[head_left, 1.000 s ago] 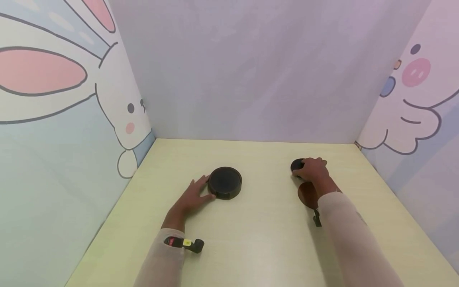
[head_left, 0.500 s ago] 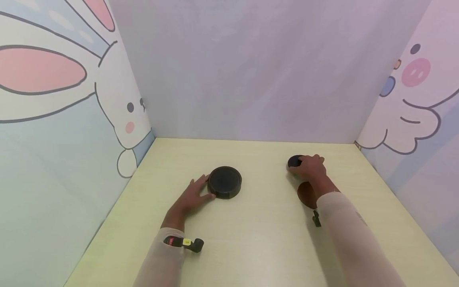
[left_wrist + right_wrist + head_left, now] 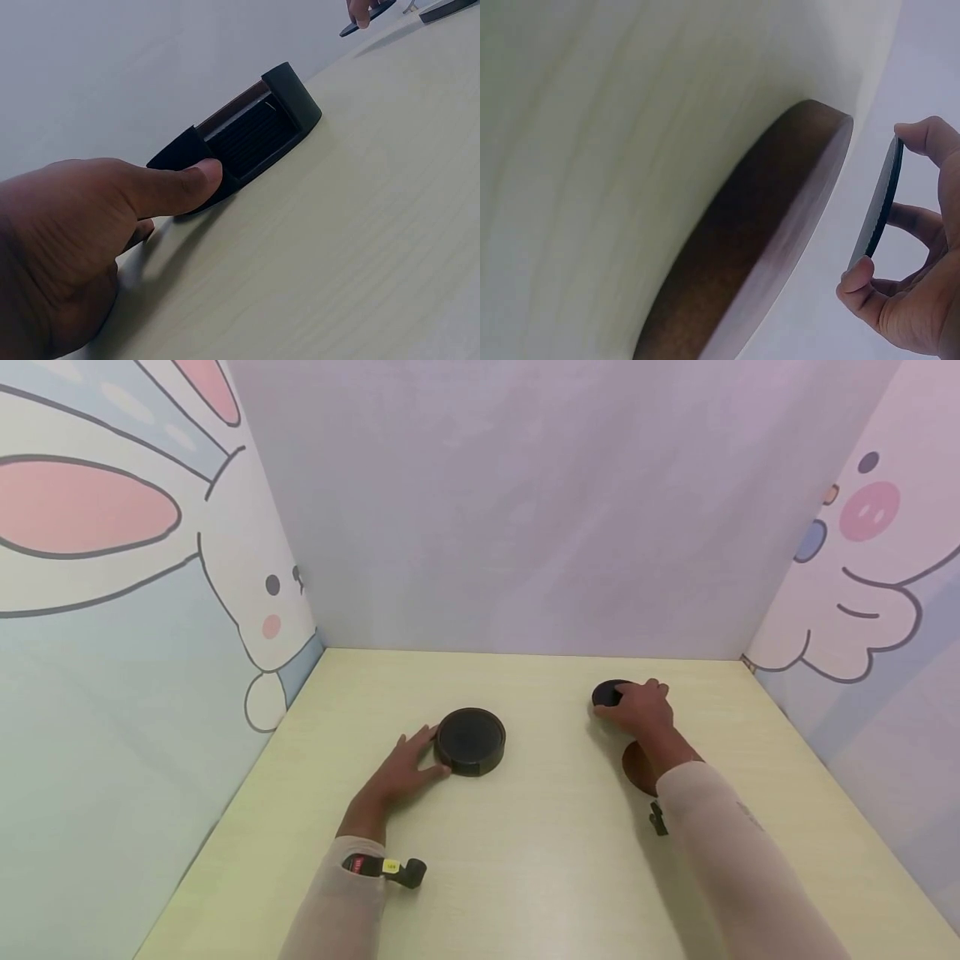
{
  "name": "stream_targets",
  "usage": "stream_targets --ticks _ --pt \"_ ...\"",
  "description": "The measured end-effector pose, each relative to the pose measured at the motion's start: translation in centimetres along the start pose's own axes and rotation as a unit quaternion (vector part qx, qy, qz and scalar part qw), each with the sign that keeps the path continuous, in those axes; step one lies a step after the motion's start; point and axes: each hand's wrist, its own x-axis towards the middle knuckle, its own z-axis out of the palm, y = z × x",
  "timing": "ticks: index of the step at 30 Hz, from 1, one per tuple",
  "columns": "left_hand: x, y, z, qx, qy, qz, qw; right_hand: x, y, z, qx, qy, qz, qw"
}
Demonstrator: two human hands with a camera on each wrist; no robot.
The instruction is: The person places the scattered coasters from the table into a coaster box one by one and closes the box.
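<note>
A round black coaster holder (image 3: 470, 739) stands left of centre on the table. My left hand (image 3: 401, 774) holds its left side, thumb on the front wall and fingers behind. In the left wrist view, thin dark layers (image 3: 253, 139) show stacked through a cut-out in its wall. My right hand (image 3: 647, 708) grips a thin black round coaster (image 3: 606, 692) by its edge. In the right wrist view the coaster (image 3: 877, 206) is tilted, pinched between thumb and fingers above the table. A thick brown disc (image 3: 636, 767) lies under my right wrist, partly hidden by it.
The pale wooden table (image 3: 525, 860) reaches back to a plain grey-lilac wall (image 3: 510, 510). Side walls carry cartoon animals. Each wrist wears a small black camera, the left one (image 3: 411, 873) sticking out from the sleeve.
My right hand has moved a little left and away from me with the coaster, uncovering slightly different parts of the brown disc. My left hand and the coaster holder have stayed put.
</note>
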Motion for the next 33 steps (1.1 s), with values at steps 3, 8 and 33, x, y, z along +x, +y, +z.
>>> stream_targets --ticks 3,8,33 --pt "0.0 0.0 0.0 0.0 -0.001 -0.003 1.0 0.1 -0.2 0.2 -0.001 -0.001 -0.004 1.0" --pt "0.0 -0.1 -0.1 0.0 -0.004 -0.004 1.0 0.1 -0.8 0.3 -0.001 -0.001 -0.014 1.0" --pt "0.2 -0.4 0.1 -0.007 -0.001 -0.009 0.9999 -1.3 -5.8 2.6 0.018 0.025 -0.083 0.996"
